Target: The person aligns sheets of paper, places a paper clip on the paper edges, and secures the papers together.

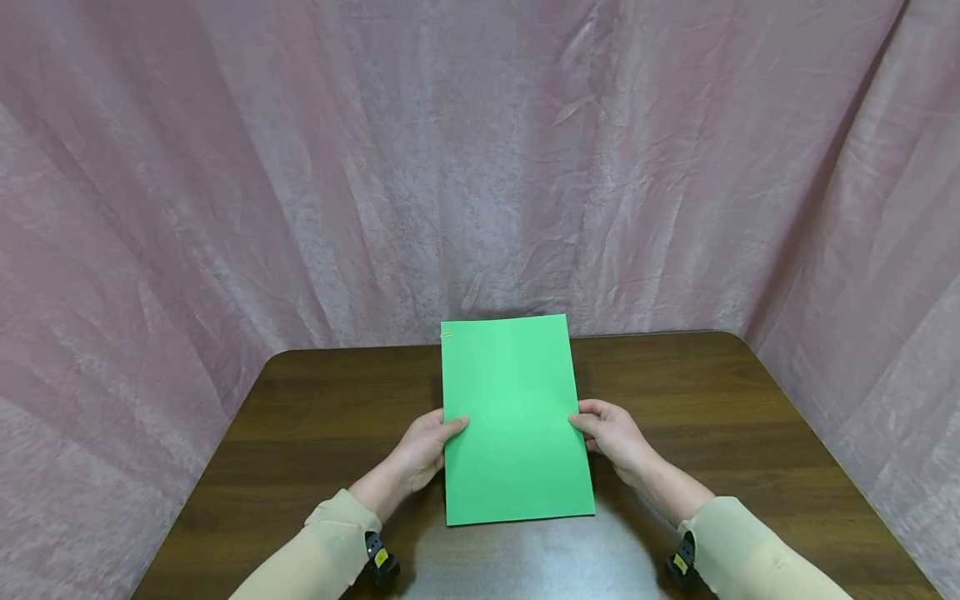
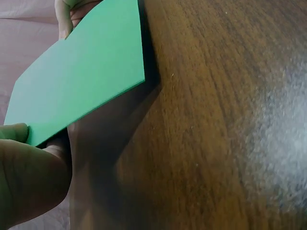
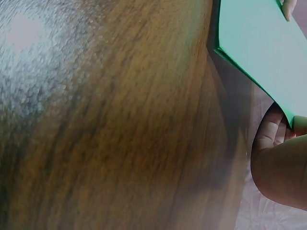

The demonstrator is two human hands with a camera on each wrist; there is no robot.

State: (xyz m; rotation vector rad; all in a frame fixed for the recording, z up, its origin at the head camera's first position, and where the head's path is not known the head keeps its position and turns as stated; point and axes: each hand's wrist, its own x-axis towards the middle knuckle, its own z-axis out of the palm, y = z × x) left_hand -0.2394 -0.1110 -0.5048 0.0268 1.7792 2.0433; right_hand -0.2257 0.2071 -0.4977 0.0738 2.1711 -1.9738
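Observation:
A stack of green paper (image 1: 513, 417) is held over the middle of the table, its near end toward me. A small yellow strip (image 1: 447, 335), like a clip or staple, marks its far left corner. My left hand (image 1: 422, 450) pinches the left edge, thumb on top and fingers underneath. The right hand (image 1: 613, 435) grips the opposite edge the same way. In the right wrist view, layers show at the paper's near corner (image 3: 221, 51). A dark shadow lies under the raised sheet in the left wrist view. The fingers beneath are mostly hidden.
The brown wooden table (image 1: 330, 417) has rounded far corners and a glossy glare near me. Pink velvet curtain (image 1: 480, 167) hangs behind it and along both sides. Each wrist wears a dark strap (image 1: 378, 557) with a small device below a pale sleeve.

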